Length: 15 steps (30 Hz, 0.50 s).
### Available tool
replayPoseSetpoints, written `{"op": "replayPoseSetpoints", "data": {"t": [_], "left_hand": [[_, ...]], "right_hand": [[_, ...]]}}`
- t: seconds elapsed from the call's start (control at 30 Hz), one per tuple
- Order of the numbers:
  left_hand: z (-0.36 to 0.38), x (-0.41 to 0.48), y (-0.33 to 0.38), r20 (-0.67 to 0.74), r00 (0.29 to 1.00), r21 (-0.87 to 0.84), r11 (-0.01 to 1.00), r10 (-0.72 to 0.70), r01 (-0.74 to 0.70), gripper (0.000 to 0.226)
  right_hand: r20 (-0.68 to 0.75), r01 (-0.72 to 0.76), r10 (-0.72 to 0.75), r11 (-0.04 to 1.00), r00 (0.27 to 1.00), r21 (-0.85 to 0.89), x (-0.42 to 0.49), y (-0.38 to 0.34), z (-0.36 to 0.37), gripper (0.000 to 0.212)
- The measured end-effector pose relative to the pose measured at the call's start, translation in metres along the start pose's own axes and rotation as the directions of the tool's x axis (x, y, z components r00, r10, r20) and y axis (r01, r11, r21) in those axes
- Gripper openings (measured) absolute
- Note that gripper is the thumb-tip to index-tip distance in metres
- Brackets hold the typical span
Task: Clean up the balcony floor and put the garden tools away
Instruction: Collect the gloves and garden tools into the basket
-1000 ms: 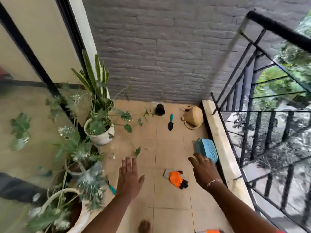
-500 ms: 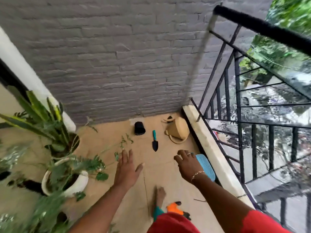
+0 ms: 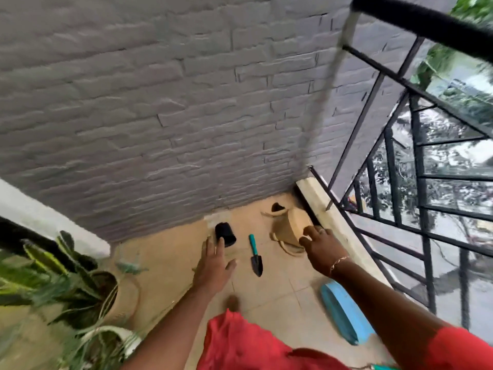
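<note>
A small trowel [image 3: 255, 255] with a teal handle and dark blade lies on the beige tiled floor [image 3: 170, 257]. A black plastic pot [image 3: 225, 234] lies on its side near the brick wall. A tan watering can [image 3: 289, 227] lies tipped in the far right corner. My left hand [image 3: 214, 263] hovers flat with straight fingers just in front of the black pot. My right hand [image 3: 321, 249] reaches over the watering can, fingers loosely bent, holding nothing. A blue basket [image 3: 344, 313] lies by the ledge under my right forearm.
A grey brick wall [image 3: 160, 116] closes the far end. A black metal railing [image 3: 400, 182] on a pale ledge [image 3: 328, 206] runs along the right. Potted plants [image 3: 69, 284] crowd the left side. My foot [image 3: 232, 302] and red clothing are at the bottom.
I have stepped toward the far corner; the tools look closer. Both hands have moved forward, the right from over the blue basket to over the watering can. The orange glove has left view.
</note>
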<state>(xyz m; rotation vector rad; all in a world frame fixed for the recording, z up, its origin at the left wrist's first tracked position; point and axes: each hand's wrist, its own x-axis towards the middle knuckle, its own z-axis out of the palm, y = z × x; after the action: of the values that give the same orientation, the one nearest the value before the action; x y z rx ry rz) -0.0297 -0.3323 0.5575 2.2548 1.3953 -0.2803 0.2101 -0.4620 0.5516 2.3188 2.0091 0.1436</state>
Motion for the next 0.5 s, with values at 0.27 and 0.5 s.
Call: {"op": "replayPoseSetpoints", "data": {"t": [0.27,0.5], "left_hand": [[-0.039,0.178,0.003,0.109,0.988,0.069,0.99,0.111,-0.119,0.07],[-0.108,0.326,0.017,0.29,0.923,0.229,0.919,0.251,-0.322,0.07]], "right_hand": [[0.048,-0.18,0.179,0.984,0.983,0.019,0.11,0.034,0.032,0.04],[0.13,-0.469,0.456,0.878,0.88,0.092,0.195,0.067,0.05,0.033]]}}
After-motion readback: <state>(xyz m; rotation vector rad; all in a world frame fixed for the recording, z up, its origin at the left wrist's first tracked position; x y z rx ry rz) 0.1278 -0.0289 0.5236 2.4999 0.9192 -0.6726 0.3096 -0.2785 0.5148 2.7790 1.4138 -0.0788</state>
